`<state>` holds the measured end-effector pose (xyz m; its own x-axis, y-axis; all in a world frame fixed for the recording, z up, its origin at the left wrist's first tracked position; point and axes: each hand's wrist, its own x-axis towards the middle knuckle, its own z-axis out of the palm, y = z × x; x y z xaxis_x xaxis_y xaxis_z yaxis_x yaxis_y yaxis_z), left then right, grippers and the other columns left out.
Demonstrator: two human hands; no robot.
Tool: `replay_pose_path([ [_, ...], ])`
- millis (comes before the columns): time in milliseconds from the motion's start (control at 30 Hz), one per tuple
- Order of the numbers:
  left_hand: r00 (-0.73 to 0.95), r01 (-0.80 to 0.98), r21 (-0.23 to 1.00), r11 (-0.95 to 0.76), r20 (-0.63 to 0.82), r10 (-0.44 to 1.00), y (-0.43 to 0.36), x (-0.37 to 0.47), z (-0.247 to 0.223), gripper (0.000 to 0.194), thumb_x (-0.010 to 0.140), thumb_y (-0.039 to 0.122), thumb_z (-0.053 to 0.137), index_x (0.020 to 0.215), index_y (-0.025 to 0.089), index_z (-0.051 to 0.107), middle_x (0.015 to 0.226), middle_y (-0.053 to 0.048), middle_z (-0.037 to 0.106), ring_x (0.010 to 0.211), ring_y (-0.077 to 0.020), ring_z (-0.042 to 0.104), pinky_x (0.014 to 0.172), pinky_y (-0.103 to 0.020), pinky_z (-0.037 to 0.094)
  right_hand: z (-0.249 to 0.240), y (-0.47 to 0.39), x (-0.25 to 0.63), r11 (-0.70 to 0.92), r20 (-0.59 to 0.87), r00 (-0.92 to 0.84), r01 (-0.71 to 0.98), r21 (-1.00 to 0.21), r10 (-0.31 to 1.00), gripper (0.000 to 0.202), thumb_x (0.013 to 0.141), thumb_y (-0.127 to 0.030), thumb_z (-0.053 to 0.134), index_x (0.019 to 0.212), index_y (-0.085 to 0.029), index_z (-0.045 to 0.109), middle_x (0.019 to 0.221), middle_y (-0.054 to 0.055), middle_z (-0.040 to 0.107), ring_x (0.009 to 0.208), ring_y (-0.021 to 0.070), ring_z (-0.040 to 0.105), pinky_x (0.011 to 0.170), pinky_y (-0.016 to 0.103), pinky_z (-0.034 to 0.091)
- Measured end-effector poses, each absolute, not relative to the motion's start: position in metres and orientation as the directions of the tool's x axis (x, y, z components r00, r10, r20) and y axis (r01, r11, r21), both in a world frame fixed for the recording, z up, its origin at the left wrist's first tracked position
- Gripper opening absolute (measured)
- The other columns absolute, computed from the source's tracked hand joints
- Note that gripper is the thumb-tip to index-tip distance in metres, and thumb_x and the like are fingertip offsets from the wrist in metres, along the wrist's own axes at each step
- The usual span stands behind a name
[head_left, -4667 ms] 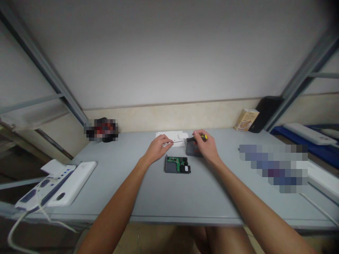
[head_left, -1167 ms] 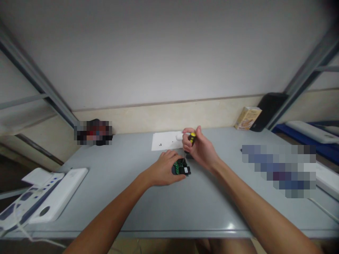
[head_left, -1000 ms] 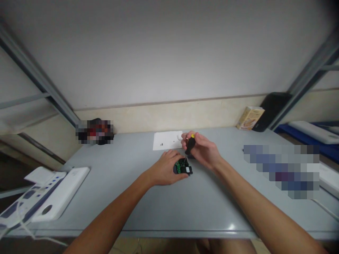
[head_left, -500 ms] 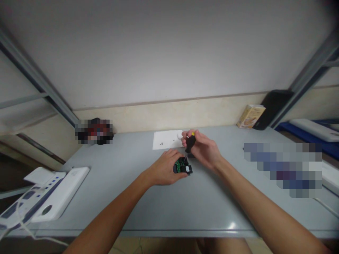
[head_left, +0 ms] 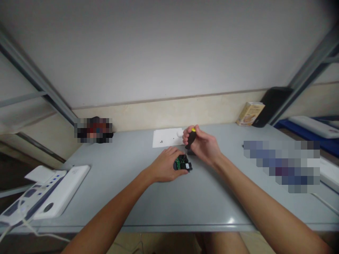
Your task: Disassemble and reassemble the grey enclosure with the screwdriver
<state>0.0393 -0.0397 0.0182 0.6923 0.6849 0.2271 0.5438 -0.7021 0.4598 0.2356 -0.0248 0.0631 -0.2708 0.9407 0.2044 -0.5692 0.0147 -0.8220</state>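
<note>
Near the middle of the grey table, my left hand grips a small black device with a green circuit board, thumb on its near side and fingers on the far side. My right hand is closed around a dark screwdriver with a yellow end. The screwdriver points down, its thin shaft reaching the device's circuit board; the exact contact point is too small to make out. Behind the hands lies a white paper sheet with tiny dark pieces on it.
White power strips with cables lie on the grey table at the left. A blurred dark object sits back left. Back right stand a yellow box and a black case. Another blurred item lies right.
The view has shifted slightly. My right hand has turned a little around the screwdriver, whose handle stands slightly differently tilted. My left hand keeps its hold on the device.
</note>
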Motion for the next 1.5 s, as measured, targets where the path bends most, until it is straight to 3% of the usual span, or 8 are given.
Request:
replay_pose_path([
  [133,0.697,0.533,0.460,-0.710,0.237,0.677,-0.038,0.039,0.017,0.046,0.085,0.048,0.078,0.119,0.023,0.060,0.121,-0.010,0.064,0.116,-0.0307,0.058,0.102,-0.047,0.048,0.060,-0.023,0.237,0.039,0.210,-0.216,-0.603,-0.797,0.954,0.036,0.074,-0.036,0.089,0.077,-0.023,0.056,0.092,0.002,0.067,0.080,0.0173,0.063,0.073,0.032,0.052],
  [300,0.697,0.519,0.461,-0.720,0.259,0.669,-0.038,0.038,0.015,0.046,0.085,0.047,0.078,0.120,0.023,0.061,0.118,-0.009,0.064,0.112,-0.0290,0.059,0.100,-0.045,0.049,0.056,-0.019,0.233,0.040,0.257,-0.240,-0.653,-0.756,0.936,0.032,0.087,-0.051,0.077,0.086,-0.024,0.060,0.056,-0.009,0.035,0.046,0.0086,0.028,0.048,0.023,0.031],
  [600,0.697,0.526,0.444,-0.725,0.264,0.667,-0.038,0.039,0.014,0.044,0.086,0.048,0.077,0.119,0.023,0.061,0.119,-0.010,0.063,0.116,-0.0302,0.058,0.101,-0.046,0.050,0.058,-0.023,0.240,-0.071,0.182,-0.291,-0.682,-0.728,0.939,0.026,0.078,-0.038,0.086,0.084,-0.021,0.067,0.108,0.007,0.071,0.093,0.0202,0.067,0.084,0.033,0.053],
  [833,0.705,0.536,0.423,-0.731,0.251,0.663,-0.038,0.038,0.014,0.047,0.086,0.050,0.077,0.121,0.023,0.062,0.119,-0.010,0.063,0.113,-0.0295,0.058,0.101,-0.046,0.049,0.052,-0.018,0.234,-0.028,0.248,-0.305,-0.680,-0.732,0.920,0.029,0.090,-0.052,0.074,0.091,-0.024,0.064,0.059,-0.008,0.039,0.048,0.0088,0.032,0.049,0.022,0.033],
  [967,0.711,0.538,0.417,-0.733,0.243,0.660,-0.039,0.038,0.017,0.047,0.087,0.050,0.075,0.122,0.023,0.062,0.120,-0.011,0.062,0.114,-0.0301,0.058,0.101,-0.047,0.049,0.054,-0.017,0.237,-0.111,0.175,-0.330,-0.691,-0.714,0.928,0.030,0.094,-0.052,0.067,0.100,-0.022,0.069,0.072,-0.002,0.052,0.062,0.0125,0.049,0.061,0.027,0.046],
  [1133,0.708,0.531,0.418,-0.737,0.259,0.657,-0.039,0.038,0.017,0.044,0.087,0.049,0.076,0.120,0.023,0.063,0.118,-0.010,0.063,0.114,-0.0302,0.058,0.101,-0.046,0.049,0.054,-0.018,0.242,-0.072,0.166,-0.274,-0.686,-0.724,0.947,0.029,0.073,-0.030,0.089,0.085,-0.022,0.064,0.100,0.003,0.069,0.088,0.0172,0.065,0.077,0.029,0.052],
  [1333,0.709,0.517,0.431,-0.740,0.269,0.652,-0.039,0.038,0.015,0.044,0.086,0.048,0.077,0.121,0.024,0.063,0.116,-0.009,0.064,0.113,-0.0294,0.059,0.102,-0.046,0.048,0.052,-0.018,0.238,-0.056,0.250,-0.341,-0.682,-0.730,0.906,0.025,0.090,-0.046,0.077,0.091,-0.024,0.064,0.062,-0.007,0.044,0.051,0.0082,0.037,0.052,0.021,0.036],
  [1500,0.707,0.522,0.424,-0.740,0.271,0.653,-0.038,0.037,0.013,0.046,0.086,0.049,0.077,0.122,0.023,0.063,0.118,-0.011,0.063,0.114,-0.0301,0.058,0.101,-0.046,0.049,0.058,-0.020,0.240,-0.154,0.173,-0.386,-0.681,-0.716,0.906,0.029,0.091,-0.049,0.073,0.094,-0.021,0.069,0.077,0.000,0.057,0.067,0.0115,0.053,0.066,0.025,0.047],
])
